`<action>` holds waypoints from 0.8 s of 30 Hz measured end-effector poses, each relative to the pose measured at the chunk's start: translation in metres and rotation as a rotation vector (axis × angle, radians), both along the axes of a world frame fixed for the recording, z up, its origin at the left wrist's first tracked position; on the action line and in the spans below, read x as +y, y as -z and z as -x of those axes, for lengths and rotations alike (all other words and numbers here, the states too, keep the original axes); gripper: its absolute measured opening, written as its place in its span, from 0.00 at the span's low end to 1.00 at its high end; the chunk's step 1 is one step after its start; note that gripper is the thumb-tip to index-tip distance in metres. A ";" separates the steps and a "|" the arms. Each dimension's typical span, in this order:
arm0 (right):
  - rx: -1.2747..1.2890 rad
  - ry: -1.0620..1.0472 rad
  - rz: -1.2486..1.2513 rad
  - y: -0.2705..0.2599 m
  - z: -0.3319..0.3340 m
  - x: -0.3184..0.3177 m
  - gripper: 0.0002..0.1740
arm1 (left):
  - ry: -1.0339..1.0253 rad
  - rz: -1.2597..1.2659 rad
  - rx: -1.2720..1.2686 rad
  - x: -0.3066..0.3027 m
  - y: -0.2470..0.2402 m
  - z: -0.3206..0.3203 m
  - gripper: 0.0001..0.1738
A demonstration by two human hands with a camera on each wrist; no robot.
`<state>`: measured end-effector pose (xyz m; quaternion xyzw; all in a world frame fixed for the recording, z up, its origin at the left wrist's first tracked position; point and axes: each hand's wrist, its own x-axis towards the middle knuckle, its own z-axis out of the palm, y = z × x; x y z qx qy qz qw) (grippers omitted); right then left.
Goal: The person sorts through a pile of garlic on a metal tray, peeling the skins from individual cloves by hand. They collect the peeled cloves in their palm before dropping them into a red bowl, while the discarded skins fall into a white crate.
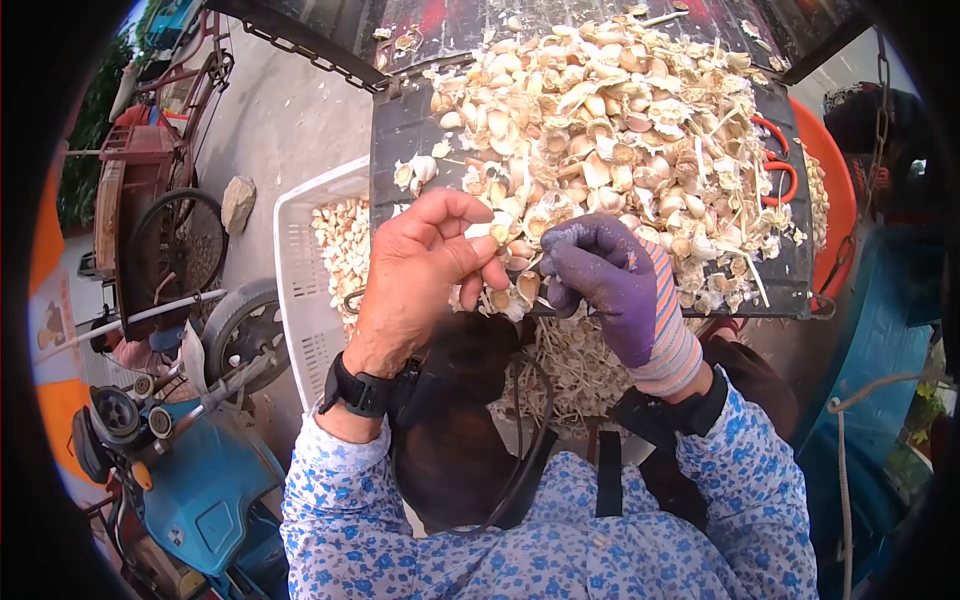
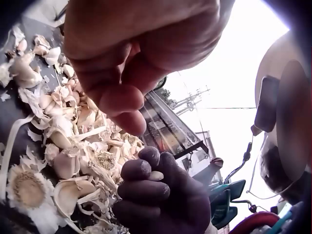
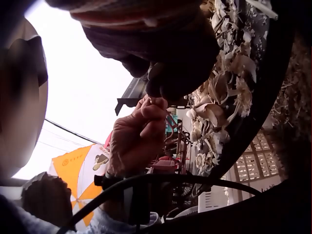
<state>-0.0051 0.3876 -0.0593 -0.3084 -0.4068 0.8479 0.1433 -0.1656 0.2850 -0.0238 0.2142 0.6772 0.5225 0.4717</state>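
Observation:
My bare left hand point(image 1: 425, 255) is bent over the near edge of a heap of garlic point(image 1: 600, 130), thumb and forefinger brought close together. A pale piece of garlic point(image 1: 499, 232) shows at their tips. Facing it is my right hand point(image 1: 605, 280), in a purple glove with a striped cuff, its fingers curled in. In the left wrist view a small whitish garlic clove point(image 2: 156, 176) shows between the gloved fingers. Loose cloves, split bulbs and papery skins lie just below both hands.
The heap covers a dark metal bed point(image 1: 395, 140). A white crate point(image 1: 305, 290) of cloves stands at left, an orange-red tub point(image 1: 835, 180) at right. Red-handled scissors point(image 1: 780, 180) lie at the heap's right. Skins and stalks point(image 1: 580, 365) fill the space below the bed.

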 end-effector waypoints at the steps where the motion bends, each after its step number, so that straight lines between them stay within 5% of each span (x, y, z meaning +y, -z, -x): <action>1: 0.007 -0.002 -0.032 -0.001 -0.001 -0.001 0.11 | -0.001 0.004 0.001 -0.001 -0.001 -0.007 0.09; 10: -0.052 -0.065 -0.322 -0.007 -0.019 0.002 0.10 | 0.016 -0.012 -0.032 -0.006 -0.005 -0.046 0.08; 13: -0.052 0.063 -0.844 -0.001 -0.022 0.009 0.09 | -0.021 -0.025 -0.084 -0.008 0.000 -0.045 0.08; 14: -0.067 -0.003 -0.578 -0.005 -0.026 0.010 0.07 | -0.030 -0.034 -0.107 -0.007 0.002 -0.046 0.08; 18: -0.054 0.043 -0.500 0.011 -0.011 0.008 0.07 | -0.106 -0.153 -0.212 0.015 0.018 -0.055 0.09; 24: 0.025 0.124 -0.655 0.025 0.003 0.011 0.11 | -0.101 -0.161 -0.226 0.019 0.016 -0.043 0.15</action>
